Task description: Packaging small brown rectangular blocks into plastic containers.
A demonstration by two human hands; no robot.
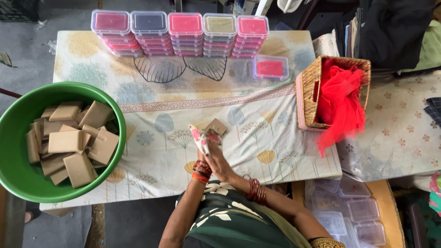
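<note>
- Covering our table is a soft printed cloth [193, 98] with pale leaves and flowers, wrinkled near the front edge.
- We press our left hand [202, 154] and right hand [219, 160] together, fingers closed around a patterned rag [203, 137] that wraps a flat tan square tile [216, 126], low on the cloth's middle.
- At our left a glossy green plastic basin [18, 174] holds a heap of matte tan tiles [73, 142].
- Along the far edge stand stacks of clear lidded boxes [183, 34] with coloured fillings; one single box [271, 67] lies apart.
- At our right, a woven wicker basket [308, 87] spills sheer red netting [340, 103].
</note>
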